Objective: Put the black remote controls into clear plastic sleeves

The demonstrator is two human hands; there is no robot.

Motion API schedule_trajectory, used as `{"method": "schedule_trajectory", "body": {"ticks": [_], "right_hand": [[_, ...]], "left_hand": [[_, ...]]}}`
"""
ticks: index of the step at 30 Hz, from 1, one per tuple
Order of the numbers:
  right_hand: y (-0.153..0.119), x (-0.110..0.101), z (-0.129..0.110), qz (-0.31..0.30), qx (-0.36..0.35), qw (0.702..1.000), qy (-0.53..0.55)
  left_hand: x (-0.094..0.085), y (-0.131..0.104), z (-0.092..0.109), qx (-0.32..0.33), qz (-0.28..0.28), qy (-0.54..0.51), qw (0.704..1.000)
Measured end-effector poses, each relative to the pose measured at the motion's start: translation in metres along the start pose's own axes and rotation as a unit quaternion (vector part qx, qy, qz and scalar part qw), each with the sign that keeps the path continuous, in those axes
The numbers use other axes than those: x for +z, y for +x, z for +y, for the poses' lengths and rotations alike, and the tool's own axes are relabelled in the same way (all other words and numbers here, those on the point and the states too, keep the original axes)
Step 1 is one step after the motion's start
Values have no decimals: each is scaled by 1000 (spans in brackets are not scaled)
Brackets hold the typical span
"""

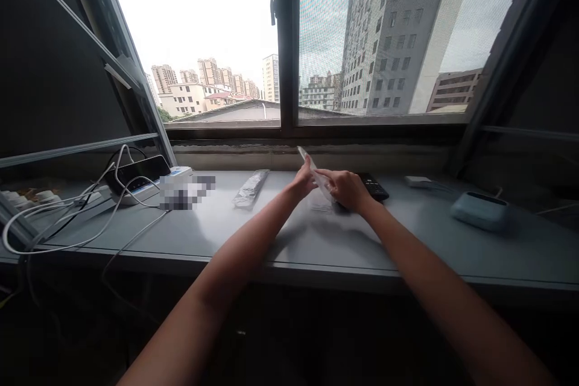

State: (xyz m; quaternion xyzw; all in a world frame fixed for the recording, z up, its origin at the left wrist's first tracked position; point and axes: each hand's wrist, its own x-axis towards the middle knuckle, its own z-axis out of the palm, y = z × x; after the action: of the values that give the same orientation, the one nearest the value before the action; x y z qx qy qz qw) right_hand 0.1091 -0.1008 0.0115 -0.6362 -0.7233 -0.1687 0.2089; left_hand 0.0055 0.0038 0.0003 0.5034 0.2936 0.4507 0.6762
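Observation:
A thin, clear plastic bag (322,184) is held tilted above the middle of the grey desk. My left hand (306,177) is closed on its left side, thumb up. My right hand (347,189) is closed at its right side, with the index finger pointing left across the plastic. Beneath the hands, another clear plastic piece (320,202) appears to lie on the desk. Behind my right hand, a black object with small buttons (374,187) is partly hidden. To the left of my hands lies a crinkled clear plastic packet (251,189).
White cables (97,238) loop over the desk's left end, beside a dark-screened device (138,176) and a white power strip (181,172). A blue-grey box (480,211) and a small white block (418,181) stand at the right. The window frame (287,42) rises behind the desk (420,247).

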Motion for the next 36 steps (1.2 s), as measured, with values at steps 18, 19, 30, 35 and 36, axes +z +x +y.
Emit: {"method": "schedule_trajectory", "body": {"ticks": [18,19,30,35,36], "right_hand": [[-2,4,-1,49,46,996,-56],[-2,4,-2,44,43,996,-57],[-2,7,-14,14,10,999,-46],[-2,6,-18,15,9,999,-45],[-2,6,-18,17,8,999,-44]], "left_hand": [[-36,-18,42,73,211,115,968],[-52,-23,56,105,191,212,953],[-367,-177,247,252,23,872,420],[-409,-197,247,244,11,874,421],[-406,-195,241,244,8,869,431]]}}
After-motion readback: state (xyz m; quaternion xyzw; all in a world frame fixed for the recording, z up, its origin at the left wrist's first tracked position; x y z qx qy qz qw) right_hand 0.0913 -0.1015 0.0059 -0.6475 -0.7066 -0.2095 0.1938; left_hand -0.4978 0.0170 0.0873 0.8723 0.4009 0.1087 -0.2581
